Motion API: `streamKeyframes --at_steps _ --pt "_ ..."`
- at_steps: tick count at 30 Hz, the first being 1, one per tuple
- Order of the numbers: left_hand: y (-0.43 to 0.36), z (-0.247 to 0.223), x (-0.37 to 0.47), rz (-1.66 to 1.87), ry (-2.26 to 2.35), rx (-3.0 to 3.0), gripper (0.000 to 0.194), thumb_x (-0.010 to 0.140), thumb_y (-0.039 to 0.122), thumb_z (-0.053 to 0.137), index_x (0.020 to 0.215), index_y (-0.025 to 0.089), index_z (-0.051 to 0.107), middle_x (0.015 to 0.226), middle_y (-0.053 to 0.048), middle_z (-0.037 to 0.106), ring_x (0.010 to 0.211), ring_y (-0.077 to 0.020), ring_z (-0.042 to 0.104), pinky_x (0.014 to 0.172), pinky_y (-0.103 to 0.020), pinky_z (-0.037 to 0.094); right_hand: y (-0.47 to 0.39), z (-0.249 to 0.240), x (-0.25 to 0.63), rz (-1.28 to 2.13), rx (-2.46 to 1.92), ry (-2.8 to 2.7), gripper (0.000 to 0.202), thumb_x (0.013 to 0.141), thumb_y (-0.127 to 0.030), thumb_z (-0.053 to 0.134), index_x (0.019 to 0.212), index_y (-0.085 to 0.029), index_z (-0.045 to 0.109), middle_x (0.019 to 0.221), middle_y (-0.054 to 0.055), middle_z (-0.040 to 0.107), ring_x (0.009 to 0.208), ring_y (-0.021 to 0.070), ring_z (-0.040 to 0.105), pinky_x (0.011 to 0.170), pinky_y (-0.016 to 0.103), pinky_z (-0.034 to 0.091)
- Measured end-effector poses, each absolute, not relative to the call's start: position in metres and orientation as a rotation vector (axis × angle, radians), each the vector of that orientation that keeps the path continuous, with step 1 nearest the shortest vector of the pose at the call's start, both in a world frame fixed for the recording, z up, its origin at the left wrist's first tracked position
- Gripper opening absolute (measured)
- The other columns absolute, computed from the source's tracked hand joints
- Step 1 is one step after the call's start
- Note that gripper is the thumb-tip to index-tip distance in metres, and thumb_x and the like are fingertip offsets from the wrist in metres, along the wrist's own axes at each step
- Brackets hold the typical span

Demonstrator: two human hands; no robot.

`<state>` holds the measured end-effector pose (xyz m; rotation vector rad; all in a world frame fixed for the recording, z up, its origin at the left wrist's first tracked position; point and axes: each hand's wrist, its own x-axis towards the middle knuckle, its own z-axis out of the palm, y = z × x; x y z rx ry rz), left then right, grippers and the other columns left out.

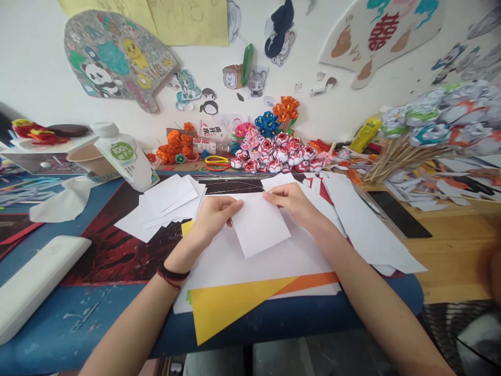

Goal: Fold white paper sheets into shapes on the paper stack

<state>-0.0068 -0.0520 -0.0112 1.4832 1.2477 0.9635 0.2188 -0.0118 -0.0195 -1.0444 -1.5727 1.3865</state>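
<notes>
Between my two hands is a white square of paper (261, 227), tilted over a stack of larger sheets. My left hand (219, 214) pinches its upper left corner, thumb on top. At the upper right corner, my right hand (289, 201) pinches it between thumb and fingers. Beneath lies a large white sheet (219, 269), with a yellow sheet (223, 308) and an orange sheet (309, 284) sticking out at the front. A loose pile of small white papers (168, 201) rests left of my left hand. Long white paper strips (364, 224) lie to the right.
A white bottle (127, 156) and a paper cup (92, 162) stand at the back left. Red and white paper flowers (279, 151) line the wall. A white case (43, 282) sits at left, a dark phone (399, 214) at right, near paper flowers on sticks (395, 156).
</notes>
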Motion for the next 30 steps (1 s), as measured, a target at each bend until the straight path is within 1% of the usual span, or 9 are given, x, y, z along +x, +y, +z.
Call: streamKeyframes --at_steps 4,8,10,13,18,20,22,25,30 --pt "-0.051 -0.011 -0.011 0.919 1.259 1.602 0.038 0.081 0.051 0.062 0.069 0.015 0.068 0.059 -0.002 0.060 0.054 -0.0127 0.052 0.052 -0.024 0.042 -0.013 -0.017 0.219 1.349 -1.033 -1.612 0.036 0.073 -0.051 0.075 0.070 -0.015 0.071 0.066 0.002 0.064 0.061 0.0147 0.055 0.056 0.027 0.039" --pt "-0.053 -0.009 -0.010 0.813 1.235 1.754 0.031 0.082 0.045 0.061 0.077 0.016 0.071 0.075 -0.004 0.068 0.068 -0.0154 0.058 0.059 -0.024 0.044 -0.019 -0.013 0.217 1.423 -1.017 -1.644 0.034 0.072 -0.048 0.076 0.078 -0.015 0.073 0.074 0.004 0.069 0.066 0.0180 0.061 0.058 0.028 0.043" --pt "-0.054 -0.008 -0.006 0.817 1.210 1.778 0.029 0.083 0.043 0.061 0.080 0.016 0.071 0.077 -0.004 0.069 0.071 -0.0161 0.058 0.060 -0.024 0.044 -0.021 -0.013 0.214 1.486 -1.005 -1.671 0.035 0.072 -0.048 0.076 0.079 -0.015 0.073 0.076 0.005 0.070 0.067 0.0183 0.062 0.059 0.028 0.045" --pt "-0.058 -0.009 0.002 0.810 1.171 1.751 0.028 0.083 0.042 0.058 0.081 0.016 0.069 0.074 -0.002 0.066 0.068 -0.0149 0.056 0.058 -0.023 0.042 -0.022 -0.014 0.210 1.542 -0.963 -1.734 0.035 0.073 -0.049 0.074 0.080 -0.015 0.072 0.074 0.002 0.068 0.064 0.0159 0.060 0.057 0.026 0.044" --pt "-0.061 -0.009 0.010 0.796 1.154 1.746 0.027 0.084 0.040 0.055 0.077 0.016 0.065 0.070 0.000 0.060 0.064 -0.0129 0.050 0.057 -0.023 0.038 -0.022 -0.018 0.205 1.416 -0.906 -1.876 0.033 0.076 -0.048 0.071 0.078 -0.015 0.072 0.064 -0.002 0.058 0.058 0.0107 0.049 0.052 0.023 0.035" --pt "-0.059 -0.009 0.010 0.796 1.153 1.754 0.027 0.084 0.039 0.054 0.074 0.016 0.064 0.069 0.000 0.058 0.065 -0.0132 0.050 0.058 -0.023 0.039 -0.022 -0.018 0.205 1.423 -0.920 -1.858 0.032 0.076 -0.048 0.071 0.078 -0.015 0.072 0.065 -0.002 0.059 0.059 0.0113 0.050 0.053 0.024 0.036" --pt "-0.057 -0.008 0.007 0.798 1.136 1.731 0.026 0.084 0.039 0.055 0.073 0.016 0.063 0.069 0.001 0.057 0.065 -0.0129 0.050 0.057 -0.023 0.038 -0.021 -0.015 0.208 1.462 -0.958 -1.780 0.032 0.074 -0.047 0.073 0.079 -0.016 0.071 0.067 0.000 0.063 0.060 0.0132 0.054 0.054 0.025 0.039" --pt "-0.055 -0.007 0.001 0.790 1.098 1.647 0.026 0.084 0.039 0.056 0.073 0.017 0.061 0.065 0.001 0.056 0.060 -0.0113 0.048 0.054 -0.022 0.037 -0.018 -0.010 0.217 1.440 -1.033 -1.657 0.031 0.071 -0.046 0.076 0.079 -0.016 0.070 0.068 0.001 0.066 0.060 0.0155 0.058 0.053 0.026 0.040" --pt "-0.054 0.000 -0.009 0.849 1.043 1.554 0.027 0.085 0.040 0.058 0.070 0.017 0.059 0.061 0.000 0.061 0.056 -0.0105 0.048 0.055 -0.023 0.038 -0.012 -0.006 0.229 1.337 -1.046 -1.538 0.030 0.072 -0.045 0.076 0.077 -0.016 0.070 0.071 0.002 0.067 0.061 0.0147 0.059 0.053 0.025 0.041"
